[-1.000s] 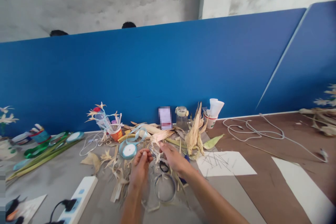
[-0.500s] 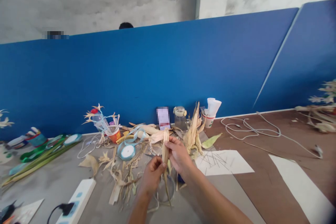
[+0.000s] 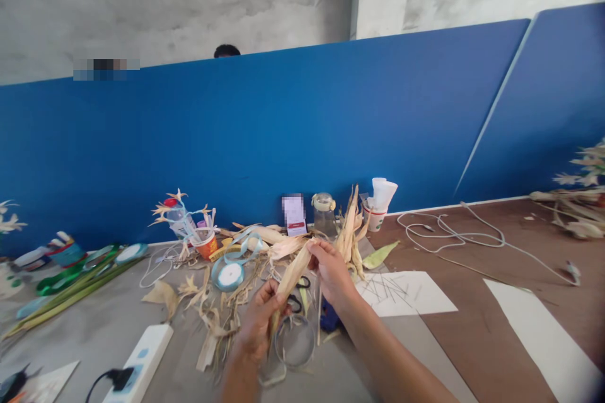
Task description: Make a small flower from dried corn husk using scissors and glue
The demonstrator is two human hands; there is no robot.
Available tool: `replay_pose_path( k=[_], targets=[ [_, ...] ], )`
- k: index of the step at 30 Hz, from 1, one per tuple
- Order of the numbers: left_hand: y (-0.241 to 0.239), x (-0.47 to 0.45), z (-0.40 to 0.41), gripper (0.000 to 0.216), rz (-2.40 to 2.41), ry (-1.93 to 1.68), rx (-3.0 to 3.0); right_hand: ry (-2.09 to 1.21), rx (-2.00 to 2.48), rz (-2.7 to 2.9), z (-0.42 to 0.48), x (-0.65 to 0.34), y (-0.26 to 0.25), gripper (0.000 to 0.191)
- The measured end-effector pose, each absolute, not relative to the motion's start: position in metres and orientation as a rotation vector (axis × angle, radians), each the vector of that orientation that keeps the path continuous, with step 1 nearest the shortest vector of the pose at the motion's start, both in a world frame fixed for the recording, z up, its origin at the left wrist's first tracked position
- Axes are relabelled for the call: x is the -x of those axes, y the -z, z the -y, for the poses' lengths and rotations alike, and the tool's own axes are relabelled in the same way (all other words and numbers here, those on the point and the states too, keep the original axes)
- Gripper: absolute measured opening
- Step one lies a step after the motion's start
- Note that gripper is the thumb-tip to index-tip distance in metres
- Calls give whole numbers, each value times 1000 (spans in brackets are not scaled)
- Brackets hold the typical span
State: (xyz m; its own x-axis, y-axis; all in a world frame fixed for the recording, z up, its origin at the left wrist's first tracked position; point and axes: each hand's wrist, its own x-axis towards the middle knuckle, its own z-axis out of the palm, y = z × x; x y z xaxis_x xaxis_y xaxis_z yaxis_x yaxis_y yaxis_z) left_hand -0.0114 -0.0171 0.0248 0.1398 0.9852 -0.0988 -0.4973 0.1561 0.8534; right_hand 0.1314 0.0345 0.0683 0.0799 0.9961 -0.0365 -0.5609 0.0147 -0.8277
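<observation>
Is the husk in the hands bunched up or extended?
Extended: the husk runs from the left hand up to the right hand, which pinches its upper end.

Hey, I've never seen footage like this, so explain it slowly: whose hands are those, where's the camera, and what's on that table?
There's no machine here, just a person working with two bare hands. Every picture comes from one camera worn on that person's head, looking forward and down.

The left hand holds the lower part of a pale dried strip, which looks like corn husk, and the right hand pinches its upper end.

On the table around them lie more dried husks, a spool of light blue ribbon, a white power strip with a black plug, and a white sheet with thin dark sticks on it. White cables lie farther right. Behind everything stands a blue partition.
</observation>
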Motion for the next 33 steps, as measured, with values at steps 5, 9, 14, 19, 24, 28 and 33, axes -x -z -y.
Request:
replay_pose_path(
  k=[5, 9, 14, 19, 24, 28, 33],
  targets=[
    [-26, 16, 18, 25, -857, -1224, -914, -1341, 857, 829, -35, -135, -69, 22],
    [-25, 17, 19, 33, -838, -1187, -950, -1310, 937, 999, -34, -124, -56, 21],
    [-24, 14, 18, 34, -898, -1182, -883, -1225, 1009, 1243, -36, -114, -40, 16],
    [-27, 13, 13, 26, -996, -1315, -807, -1105, 1088, 1454, -48, -136, -44, 13],
    [-23, 21, 7, 27, -1041, -1392, -783, -661, 1457, 1936, -51, -154, -43, 19],
    [-17, 26, 3, 27, -1068, -1380, -811, -418, 1663, 2315, -43, -141, -33, 23],
    [-17, 28, 3, 27, -1092, -1407, -792, -245, 1654, 2494, -35, -116, -27, 25]
  ],
)
